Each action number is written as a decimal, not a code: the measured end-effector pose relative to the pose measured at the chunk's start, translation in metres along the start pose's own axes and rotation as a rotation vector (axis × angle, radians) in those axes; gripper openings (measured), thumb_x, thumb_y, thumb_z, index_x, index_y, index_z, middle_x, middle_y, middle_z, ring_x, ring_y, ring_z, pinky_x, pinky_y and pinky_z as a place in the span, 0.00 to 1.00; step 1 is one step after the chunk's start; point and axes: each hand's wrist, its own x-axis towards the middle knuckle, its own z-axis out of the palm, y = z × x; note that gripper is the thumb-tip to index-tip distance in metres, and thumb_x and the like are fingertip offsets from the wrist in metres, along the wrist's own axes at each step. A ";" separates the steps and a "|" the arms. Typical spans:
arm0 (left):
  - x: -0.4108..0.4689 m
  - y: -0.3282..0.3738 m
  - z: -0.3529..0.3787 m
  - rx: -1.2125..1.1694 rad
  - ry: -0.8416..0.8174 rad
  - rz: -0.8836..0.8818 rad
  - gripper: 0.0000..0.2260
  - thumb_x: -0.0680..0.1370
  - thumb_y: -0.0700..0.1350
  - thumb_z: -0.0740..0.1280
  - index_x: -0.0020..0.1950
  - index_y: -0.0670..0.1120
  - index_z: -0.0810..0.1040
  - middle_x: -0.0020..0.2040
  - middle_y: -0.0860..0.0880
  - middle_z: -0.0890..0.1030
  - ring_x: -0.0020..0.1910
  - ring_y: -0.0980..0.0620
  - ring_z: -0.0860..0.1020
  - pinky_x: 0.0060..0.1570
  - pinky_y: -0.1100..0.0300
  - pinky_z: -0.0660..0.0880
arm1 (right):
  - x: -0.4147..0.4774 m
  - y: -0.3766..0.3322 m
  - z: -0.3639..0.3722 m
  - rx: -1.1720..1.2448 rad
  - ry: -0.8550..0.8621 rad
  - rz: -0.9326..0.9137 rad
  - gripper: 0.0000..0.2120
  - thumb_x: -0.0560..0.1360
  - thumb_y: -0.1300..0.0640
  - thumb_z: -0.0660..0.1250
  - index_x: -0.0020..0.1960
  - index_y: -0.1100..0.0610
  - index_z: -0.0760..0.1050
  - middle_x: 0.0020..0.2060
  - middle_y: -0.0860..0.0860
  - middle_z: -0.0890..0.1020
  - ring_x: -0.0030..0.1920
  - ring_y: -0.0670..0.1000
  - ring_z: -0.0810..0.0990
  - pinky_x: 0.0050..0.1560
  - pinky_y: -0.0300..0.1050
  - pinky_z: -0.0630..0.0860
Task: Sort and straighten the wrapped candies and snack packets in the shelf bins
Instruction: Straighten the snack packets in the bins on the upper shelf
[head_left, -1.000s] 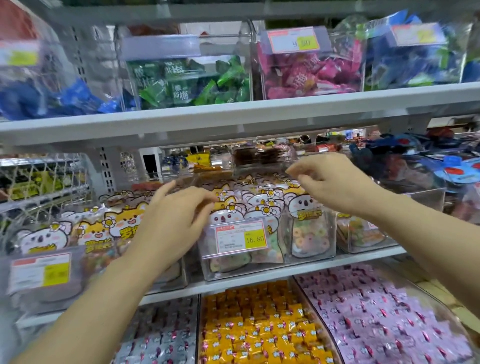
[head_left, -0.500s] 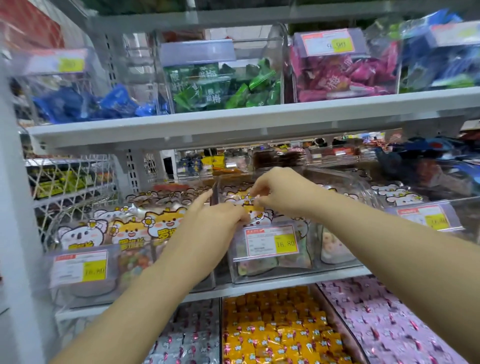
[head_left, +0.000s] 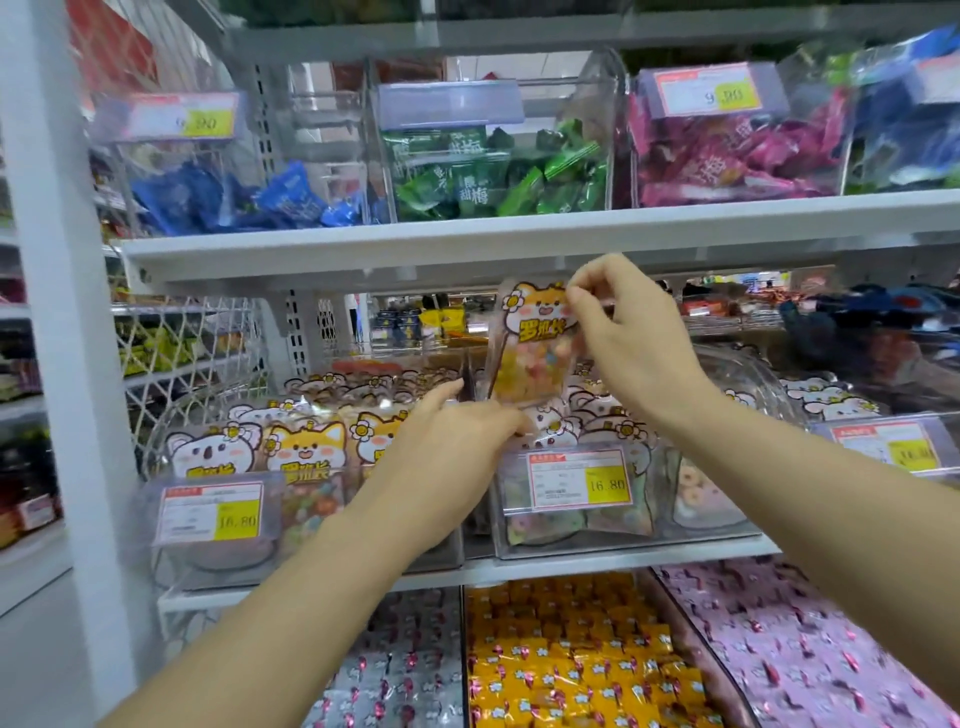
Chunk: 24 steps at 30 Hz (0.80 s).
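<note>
My right hand (head_left: 631, 340) pinches the top edge of an orange fox candy packet (head_left: 532, 343) and holds it upright above the middle clear bin (head_left: 576, 519), just under the shelf above. My left hand (head_left: 449, 449) lies with fingers extended at the gap between the left clear bin (head_left: 218, 530) and the middle one, touching the packets there. The left bin holds koala and fox packets (head_left: 306, 447) standing in rows. The middle bin holds white koala packets (head_left: 597, 421).
Upper shelf (head_left: 519, 239) carries bins of blue (head_left: 234, 197), green (head_left: 493, 176) and pink packets (head_left: 727, 156). Below lie trays of silver (head_left: 395, 675), yellow (head_left: 576, 654) and pink wrapped candies (head_left: 810, 639). A white upright post (head_left: 67, 338) stands at left. Another clear bin (head_left: 883, 436) sits at right.
My right hand has lifted a fox packet up out of the middle bin. My left hand has stayed low between the two bins. The view has shifted left and closer.
</note>
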 end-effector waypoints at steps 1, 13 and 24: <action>-0.002 -0.002 -0.002 -0.009 0.018 0.000 0.15 0.71 0.37 0.72 0.54 0.52 0.82 0.49 0.54 0.84 0.49 0.53 0.82 0.66 0.55 0.63 | -0.002 -0.008 -0.002 0.030 0.013 -0.046 0.03 0.79 0.59 0.60 0.46 0.55 0.71 0.38 0.47 0.78 0.32 0.42 0.81 0.33 0.34 0.73; -0.074 -0.089 -0.065 0.031 0.162 -0.364 0.13 0.76 0.37 0.65 0.58 0.47 0.79 0.54 0.49 0.81 0.53 0.45 0.79 0.54 0.49 0.74 | -0.020 -0.076 0.047 0.105 0.028 -0.387 0.06 0.73 0.68 0.66 0.47 0.59 0.77 0.39 0.48 0.79 0.38 0.41 0.79 0.42 0.29 0.73; -0.111 -0.121 -0.093 0.161 -0.135 -0.583 0.12 0.80 0.46 0.61 0.63 0.49 0.74 0.58 0.50 0.74 0.58 0.47 0.74 0.48 0.51 0.74 | -0.033 -0.112 0.117 0.188 -0.115 -0.302 0.08 0.75 0.66 0.65 0.50 0.56 0.78 0.42 0.47 0.80 0.41 0.41 0.78 0.45 0.28 0.72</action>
